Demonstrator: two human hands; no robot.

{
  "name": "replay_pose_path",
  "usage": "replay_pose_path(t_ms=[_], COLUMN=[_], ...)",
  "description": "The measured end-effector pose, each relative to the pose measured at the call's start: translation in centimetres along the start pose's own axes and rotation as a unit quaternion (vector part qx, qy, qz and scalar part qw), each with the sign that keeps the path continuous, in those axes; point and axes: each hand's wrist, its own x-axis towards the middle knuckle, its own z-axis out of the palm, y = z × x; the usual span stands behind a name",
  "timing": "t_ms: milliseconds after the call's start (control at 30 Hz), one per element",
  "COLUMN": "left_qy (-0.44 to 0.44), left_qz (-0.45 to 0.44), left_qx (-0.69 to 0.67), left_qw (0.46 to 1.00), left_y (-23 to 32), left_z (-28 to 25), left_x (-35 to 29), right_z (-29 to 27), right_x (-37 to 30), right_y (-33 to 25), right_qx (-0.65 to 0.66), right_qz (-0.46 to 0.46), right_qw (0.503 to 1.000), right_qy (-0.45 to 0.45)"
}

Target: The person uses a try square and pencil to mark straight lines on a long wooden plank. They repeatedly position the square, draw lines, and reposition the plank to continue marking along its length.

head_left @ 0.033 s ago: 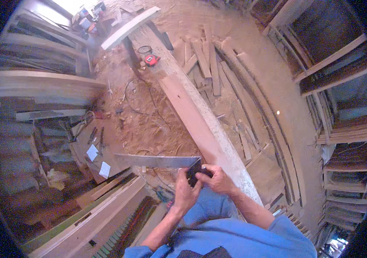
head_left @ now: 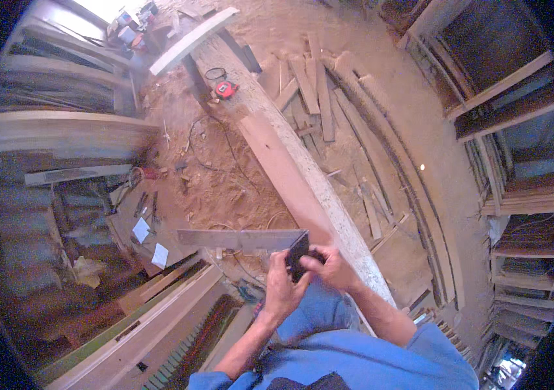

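A try square with a long, flat metal blade (head_left: 244, 238) and a dark stock (head_left: 298, 252) is held in front of my body, near the close end of a board. The blade points left over the sawdust-covered ground. My left hand (head_left: 282, 286) is closed around the lower left side of the stock. My right hand (head_left: 333, 268) grips the stock from the right, thumb and fingers bent against it; the fingertips are partly hidden. Beyond the hands, a smooth reddish plank (head_left: 277, 159) lies along a long rough-edged board (head_left: 319, 185).
A red tape measure (head_left: 224, 90) and a dark ring (head_left: 215, 73) rest toward the far end of the long board. Wood offcuts (head_left: 303, 91) lie to its right. Shelves of lumber (head_left: 530, 195) line the right side; stacked boards (head_left: 69, 130) stand left.
The square has turned slightly in my hands and shifted a little to the right, its stock now more visible. Both hands keep their hold on it.
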Motion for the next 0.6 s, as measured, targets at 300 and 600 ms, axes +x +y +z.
replay_pose_path(t_ms=[300, 600], left_qy=[-0.007, 0.053], left_qz=[0.089, 0.073], left_qx=[0.168, 0.309], left_qw=[0.982, 0.947], left_y=[2.0, 0.1], left_z=[7.9, 13.0], left_x=[6.6, 10.0], right_z=[-16.7, -18.3], right_x=[7.7, 12.3], right_y=[3.0, 4.6], right_qx=[0.024, -0.068], right_qz=[0.028, -0.008], right_qw=[0.993, 0.983], right_qy=[-0.111, -0.172])
